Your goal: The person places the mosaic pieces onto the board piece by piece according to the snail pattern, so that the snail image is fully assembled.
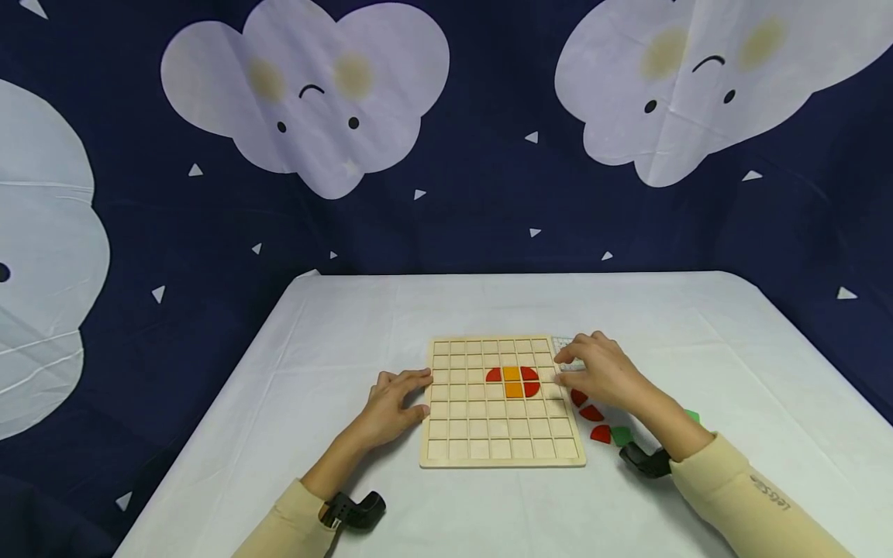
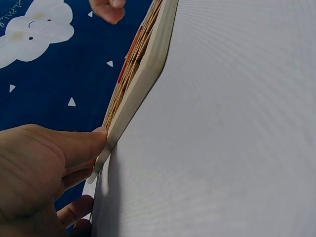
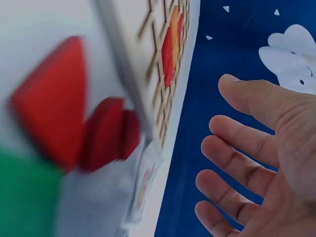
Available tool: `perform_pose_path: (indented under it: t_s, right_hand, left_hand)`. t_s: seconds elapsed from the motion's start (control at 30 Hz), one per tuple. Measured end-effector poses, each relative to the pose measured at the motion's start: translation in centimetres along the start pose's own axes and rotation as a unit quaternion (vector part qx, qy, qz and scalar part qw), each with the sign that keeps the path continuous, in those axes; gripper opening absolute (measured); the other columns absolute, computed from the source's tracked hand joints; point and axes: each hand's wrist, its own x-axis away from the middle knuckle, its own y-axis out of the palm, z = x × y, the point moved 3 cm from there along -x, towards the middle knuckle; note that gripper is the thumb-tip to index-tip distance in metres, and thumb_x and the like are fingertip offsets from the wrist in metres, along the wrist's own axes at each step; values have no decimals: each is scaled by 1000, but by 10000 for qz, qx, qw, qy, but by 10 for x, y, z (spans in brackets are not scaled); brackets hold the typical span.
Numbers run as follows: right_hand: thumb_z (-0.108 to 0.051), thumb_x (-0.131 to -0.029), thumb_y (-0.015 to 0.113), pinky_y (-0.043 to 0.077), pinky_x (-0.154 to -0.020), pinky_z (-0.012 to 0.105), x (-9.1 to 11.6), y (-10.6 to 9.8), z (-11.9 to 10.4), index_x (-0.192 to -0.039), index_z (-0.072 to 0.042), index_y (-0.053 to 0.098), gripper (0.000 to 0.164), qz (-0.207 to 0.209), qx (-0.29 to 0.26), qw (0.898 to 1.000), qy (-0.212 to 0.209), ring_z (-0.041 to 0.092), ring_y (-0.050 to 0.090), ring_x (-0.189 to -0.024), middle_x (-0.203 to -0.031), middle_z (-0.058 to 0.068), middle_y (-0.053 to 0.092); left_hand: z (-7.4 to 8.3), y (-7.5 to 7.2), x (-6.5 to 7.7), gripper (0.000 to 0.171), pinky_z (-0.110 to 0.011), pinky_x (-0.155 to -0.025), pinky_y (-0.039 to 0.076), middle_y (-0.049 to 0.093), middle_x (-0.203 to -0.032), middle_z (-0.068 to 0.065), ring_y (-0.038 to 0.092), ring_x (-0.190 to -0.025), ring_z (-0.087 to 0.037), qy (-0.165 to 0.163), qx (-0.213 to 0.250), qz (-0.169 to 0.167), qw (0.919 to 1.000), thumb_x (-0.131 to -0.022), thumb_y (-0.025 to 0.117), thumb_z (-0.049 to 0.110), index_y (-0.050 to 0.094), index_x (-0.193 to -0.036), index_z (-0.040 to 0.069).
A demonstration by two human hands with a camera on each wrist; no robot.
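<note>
A wooden grid board (image 1: pixel 456 426) lies flat on the table. Near its middle, two orange squares (image 1: pixel 512 390) sit in cells, with red quarter-round pieces (image 1: pixel 531 389) to their right and another red quarter-round piece (image 1: pixel 494 375) to their left. My left hand (image 1: pixel 386 409) touches the board's left edge with thumb and fingertips, the thumb tip right at the rim in the left wrist view. Above the board's right edge hovers my right hand (image 1: pixel 605 373), fingers loosely bent and apart. Nothing shows between its fingers in the right wrist view (image 3: pixel 276 148).
Several loose red pieces (image 1: pixel 591 413) and a green piece (image 1: pixel 622 435) lie right of the board, close under my right forearm. A printed card (image 1: pixel 562 343) at the board's upper right is partly hidden by my right hand. Dark cloud-patterned cloth (image 1: pixel 481 155) hangs behind the white table (image 1: pixel 349 325).
</note>
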Motion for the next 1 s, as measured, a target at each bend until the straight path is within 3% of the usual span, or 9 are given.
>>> perform_pose_path:
  t_s: [0.43, 1.0]
  right_hand:
    - [-24, -77, 74, 37, -79, 42, 30, -1, 24, -96, -10, 72, 24, 21, -33, 9997, 236, 21, 49, -89, -95, 2, 66]
    - [-26, -73, 76, 39, -83, 45, 51, 6, 33, -89, -17, 71, 19, -196, 110, 9997, 14, 20, 50, -91, -92, -3, 64]
  left_hand:
    - [0, 1, 0, 46, -34, -82, 26, 51, -141, 3, 35, -93, -13, 26, 4, 2, 10000, -83, 70, 17, 59, -128, 11]
    - [-1, 0, 0, 46, -34, -82, 26, 51, -141, 3, 34, -93, -13, 28, 14, -12, 10000, -83, 70, 17, 59, -128, 11]
